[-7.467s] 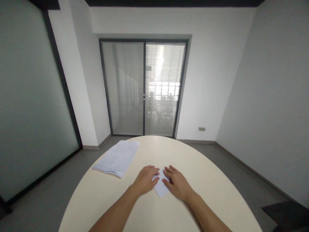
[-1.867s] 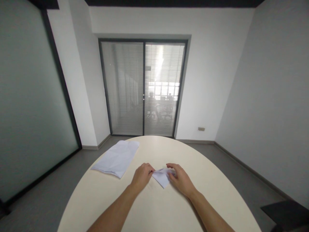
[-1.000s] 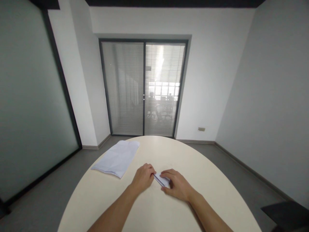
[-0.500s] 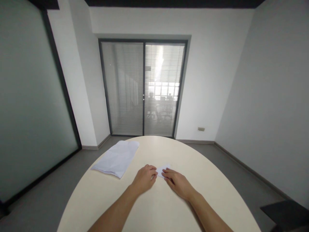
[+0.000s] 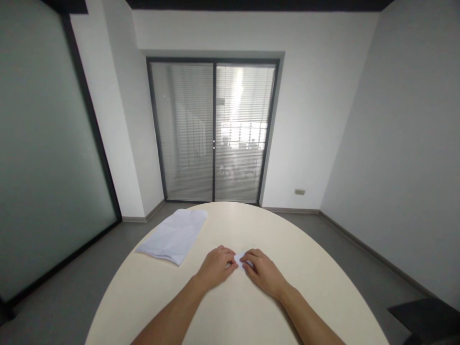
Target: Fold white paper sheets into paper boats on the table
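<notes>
A small folded piece of white paper (image 5: 240, 259) lies on the cream oval table (image 5: 316, 287), mostly covered by my fingers. My left hand (image 5: 216, 265) rests on its left side, fingers curled down and pressing on it. On the right side my right hand (image 5: 261, 271) does the same, with its fingertips meeting the left hand's over the paper. Only a small strip of the paper shows between the two hands.
A stack of white paper sheets (image 5: 174, 235) lies at the table's far left. Beyond the table are a grey floor, a glass sliding door with blinds (image 5: 214, 129) and a frosted glass wall (image 5: 39, 143) on the left. A dark object (image 5: 427, 318) sits at the lower right.
The paper has been folded smaller over the last seconds. Both hands have closed in on it, and less of it shows now than half a second ago.
</notes>
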Action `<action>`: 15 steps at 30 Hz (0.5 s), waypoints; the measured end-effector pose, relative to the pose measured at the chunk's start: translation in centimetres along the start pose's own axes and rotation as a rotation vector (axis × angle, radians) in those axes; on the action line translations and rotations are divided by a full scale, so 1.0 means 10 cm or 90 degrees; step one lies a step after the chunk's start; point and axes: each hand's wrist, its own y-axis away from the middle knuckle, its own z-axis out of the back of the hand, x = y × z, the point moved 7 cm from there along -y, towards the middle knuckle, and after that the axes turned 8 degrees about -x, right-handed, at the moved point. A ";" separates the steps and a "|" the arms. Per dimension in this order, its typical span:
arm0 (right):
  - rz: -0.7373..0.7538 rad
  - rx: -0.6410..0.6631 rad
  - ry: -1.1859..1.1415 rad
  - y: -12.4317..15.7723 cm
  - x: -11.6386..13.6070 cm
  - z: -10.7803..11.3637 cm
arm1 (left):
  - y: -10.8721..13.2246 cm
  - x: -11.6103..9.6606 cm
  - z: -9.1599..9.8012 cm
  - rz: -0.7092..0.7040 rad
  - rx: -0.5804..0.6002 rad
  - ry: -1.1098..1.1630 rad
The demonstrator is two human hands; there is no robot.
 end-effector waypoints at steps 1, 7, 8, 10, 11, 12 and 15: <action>0.006 0.007 -0.007 0.01 0.00 -0.03 | 0.00 0.00 0.00 0.002 -0.001 0.001; -0.011 0.079 0.031 0.03 -0.08 -0.13 | -0.02 0.00 0.01 0.017 0.000 -0.015; -0.033 0.096 0.043 0.04 -0.11 -0.14 | -0.02 0.00 0.00 0.022 0.006 -0.016; -0.087 0.126 0.069 0.06 -0.19 -0.17 | -0.02 0.01 -0.01 0.032 0.018 -0.021; -0.111 0.135 0.082 0.07 -0.22 -0.18 | -0.02 0.02 -0.02 0.036 0.023 -0.024; -0.131 0.141 0.093 0.08 -0.25 -0.19 | -0.02 0.02 -0.03 0.039 0.027 -0.026; -0.173 0.138 0.122 0.10 -0.33 -0.22 | -0.01 0.04 -0.04 0.045 0.030 -0.029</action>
